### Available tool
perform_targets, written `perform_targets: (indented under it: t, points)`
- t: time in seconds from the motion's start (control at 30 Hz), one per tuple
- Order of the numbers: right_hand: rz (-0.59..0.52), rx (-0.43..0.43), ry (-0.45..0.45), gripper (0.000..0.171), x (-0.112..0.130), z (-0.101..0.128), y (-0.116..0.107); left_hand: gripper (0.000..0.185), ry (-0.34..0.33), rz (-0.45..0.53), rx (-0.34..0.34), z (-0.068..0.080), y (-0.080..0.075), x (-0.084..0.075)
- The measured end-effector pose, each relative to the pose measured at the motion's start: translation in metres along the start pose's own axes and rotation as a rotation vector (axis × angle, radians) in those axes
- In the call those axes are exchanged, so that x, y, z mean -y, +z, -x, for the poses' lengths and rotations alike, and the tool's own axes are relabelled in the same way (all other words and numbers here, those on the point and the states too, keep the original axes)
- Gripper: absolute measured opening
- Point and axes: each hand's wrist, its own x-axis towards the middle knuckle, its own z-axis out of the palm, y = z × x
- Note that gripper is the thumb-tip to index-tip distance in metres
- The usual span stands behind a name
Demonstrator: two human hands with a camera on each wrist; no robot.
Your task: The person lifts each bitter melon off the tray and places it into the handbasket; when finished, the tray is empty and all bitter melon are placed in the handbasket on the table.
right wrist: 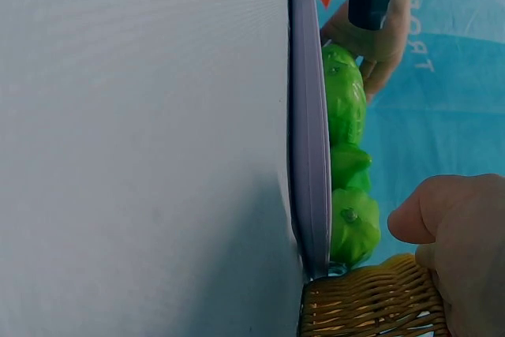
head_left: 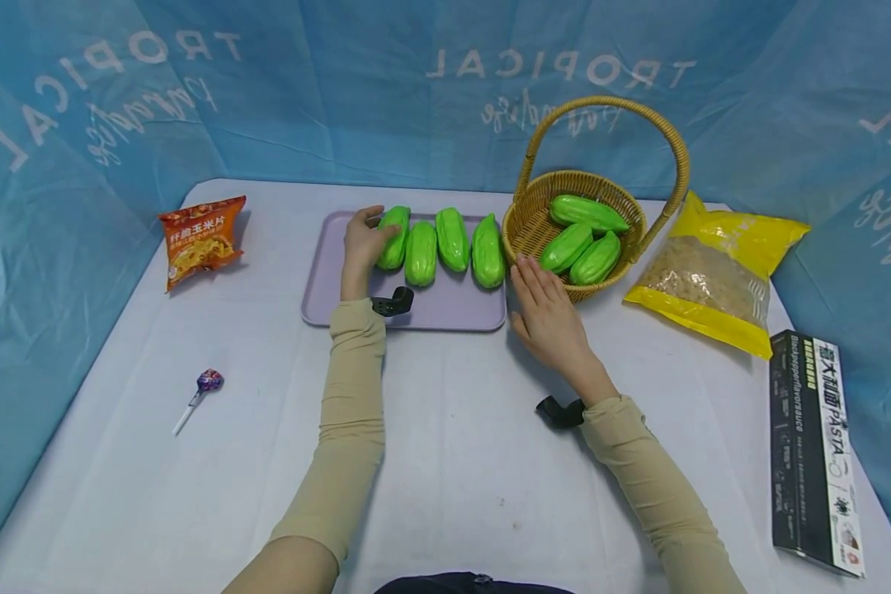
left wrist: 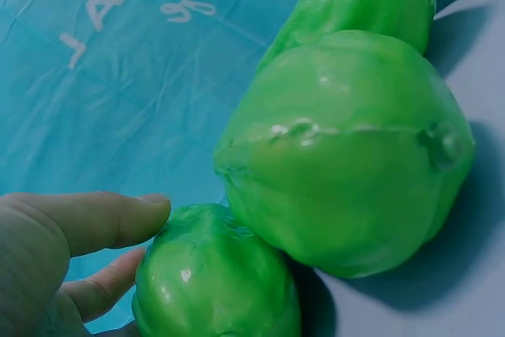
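My left hand [head_left: 361, 247] grasps the nine-o'clock gourd [head_left: 394, 237] on the tray [head_left: 445, 309]; my right hand [head_left: 548, 312] lies released beside the basket [head_left: 529, 223].

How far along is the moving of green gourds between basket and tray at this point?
Four green gourds lie in a row on the lilac tray. The left hand holds the leftmost gourd there. Three gourds lie in the wicker basket. The right hand rests open on the table beside the basket, holding nothing. Which way the gourds are going cannot be told from this moment.
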Motion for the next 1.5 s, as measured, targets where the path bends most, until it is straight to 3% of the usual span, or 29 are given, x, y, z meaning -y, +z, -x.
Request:
perform_targets:
  t: [0.37,0.9,1.27,1.5]
  points:
    - [0.004,-0.012,-0.009,0.064,0.001,0.001,0.000,0.051,-0.023,-0.007,-0.046,0.004,-0.004,-0.003]
    - [0.005,-0.029,-0.013,0.064,0.000,0.002,0.002,0.048,-0.004,0.132,-0.070,0.009,-0.015,-0.016]
    - [0.001,-0.001,0.001,0.065,0.002,0.002,-0.002,0.044,0.095,0.247,-0.039,0.019,-0.020,-0.028]
    - [0.013,-0.025,-0.015,0.064,0.001,0.002,-0.001,0.043,0.118,0.287,0.001,0.024,-0.015,-0.043]
